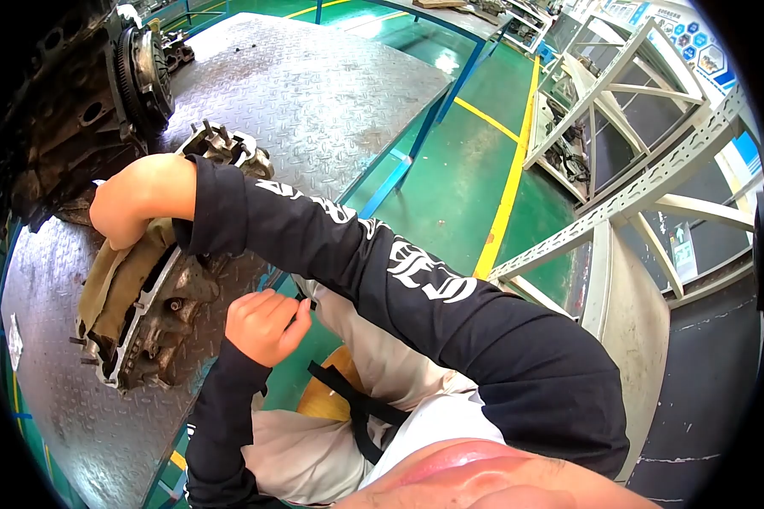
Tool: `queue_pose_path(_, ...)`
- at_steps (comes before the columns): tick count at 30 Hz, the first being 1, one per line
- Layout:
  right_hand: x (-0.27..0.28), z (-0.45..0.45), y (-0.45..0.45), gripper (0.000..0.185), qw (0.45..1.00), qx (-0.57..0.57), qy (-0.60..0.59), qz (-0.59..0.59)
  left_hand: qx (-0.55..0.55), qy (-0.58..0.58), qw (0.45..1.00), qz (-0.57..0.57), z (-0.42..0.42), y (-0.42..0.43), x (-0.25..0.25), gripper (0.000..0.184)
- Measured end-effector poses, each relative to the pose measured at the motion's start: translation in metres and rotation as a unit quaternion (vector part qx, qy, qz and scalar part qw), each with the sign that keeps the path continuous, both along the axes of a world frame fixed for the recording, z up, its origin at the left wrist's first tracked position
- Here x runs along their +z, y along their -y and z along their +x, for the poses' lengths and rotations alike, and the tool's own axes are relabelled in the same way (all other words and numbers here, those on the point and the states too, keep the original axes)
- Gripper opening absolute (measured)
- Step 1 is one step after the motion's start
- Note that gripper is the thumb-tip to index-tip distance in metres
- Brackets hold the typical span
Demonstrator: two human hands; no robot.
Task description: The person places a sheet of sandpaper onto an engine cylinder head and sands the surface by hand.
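Note:
My right hand (132,204) reaches across to the far left, bent at the wrist over the upper end of a metal engine casting (178,310). Its fingers are turned away, so whether they grip anything is hidden. Just below that hand a brown cloth-like piece (119,284) lies along the casting. My left hand (267,327) is curled into a loose fist beside the table edge, with the thumb sticking out and nothing visible in it. It is apart from the casting. Both forearms wear black sleeves with white lettering.
A large dark engine block (76,110) with a toothed flywheel (144,76) stands at the upper left of the tread-plate table (314,93). Behind my right hand is another metal part (229,148). A pale metal rack (620,93) rises at the right, beyond the green floor (450,204).

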State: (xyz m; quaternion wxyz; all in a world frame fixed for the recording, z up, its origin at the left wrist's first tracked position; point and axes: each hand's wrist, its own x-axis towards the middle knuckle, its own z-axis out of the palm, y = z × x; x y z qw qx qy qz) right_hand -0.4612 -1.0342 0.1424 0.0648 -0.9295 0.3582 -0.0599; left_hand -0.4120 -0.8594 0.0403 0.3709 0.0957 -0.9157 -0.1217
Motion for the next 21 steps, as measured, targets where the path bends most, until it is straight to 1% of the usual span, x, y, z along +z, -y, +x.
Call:
queue_pose_path(1,0.001,0.000,0.000,0.028,1.000,-0.002,0.002,0.000,0.001,0.001,1.000,0.000,0.006,0.003,-0.019,0.033)
queue_pose_path(2,0.000,0.000,0.000,0.028,1.000,-0.003,0.002,-0.003,-0.002,-0.001,1.000,-0.001,-0.002,0.000,0.004,0.033)
queue_pose_path(3,0.000,0.000,-0.001,0.027,1.000,-0.006,0.001,-0.003,-0.004,-0.004,1.000,-0.002,-0.002,-0.001,0.004,0.032)
queue_pose_path(4,0.000,0.000,-0.001,0.026,1.000,-0.008,0.000,-0.005,-0.004,-0.004,1.000,-0.002,0.004,0.002,-0.015,0.032)
queue_pose_path(5,0.000,0.000,-0.002,0.026,1.000,-0.009,0.000,-0.006,-0.004,-0.003,1.000,-0.003,-0.002,0.000,0.002,0.032)
queue_pose_path(6,0.001,-0.001,-0.002,0.025,1.000,-0.011,-0.001,-0.010,-0.004,-0.003,1.000,-0.004,-0.002,-0.001,0.002,0.032)
queue_pose_path(7,0.001,-0.002,-0.003,0.025,1.000,-0.014,-0.001,-0.010,-0.004,-0.003,1.000,-0.005,0.004,0.002,-0.016,0.032)
queue_pose_path(13,0.003,-0.004,-0.007,0.021,0.999,-0.027,-0.002,-0.022,-0.006,0.000,1.000,-0.003,0.004,0.001,-0.016,0.033)
queue_pose_path(14,0.002,-0.005,-0.007,0.021,0.999,-0.032,-0.001,-0.018,-0.007,0.001,1.000,-0.002,-0.007,-0.004,0.021,0.033)
queue_pose_path(15,0.002,-0.005,-0.006,0.021,0.999,-0.028,0.001,-0.025,-0.008,0.002,1.000,-0.001,-0.007,-0.005,0.021,0.033)
queue_pose_path(16,0.002,-0.005,-0.005,0.023,0.999,-0.024,0.003,-0.032,-0.008,0.001,1.000,-0.002,0.003,0.001,-0.013,0.033)
queue_pose_path(17,0.004,-0.006,-0.006,0.027,0.999,-0.017,0.007,-0.045,-0.006,0.004,1.000,-0.004,0.003,0.001,-0.013,0.033)
queue_pose_path(19,0.004,-0.007,-0.011,0.026,0.998,-0.034,0.012,-0.043,-0.006,0.007,1.000,-0.007,0.003,0.001,-0.016,0.033)
queue_pose_path(20,0.005,-0.008,-0.013,0.026,0.998,-0.050,0.019,-0.041,-0.006,0.006,1.000,-0.008,-0.003,-0.002,0.002,0.033)
queue_pose_path(21,0.006,-0.008,-0.014,0.026,0.998,-0.050,0.019,-0.041,-0.005,0.006,1.000,-0.008,-0.003,-0.003,0.003,0.033)
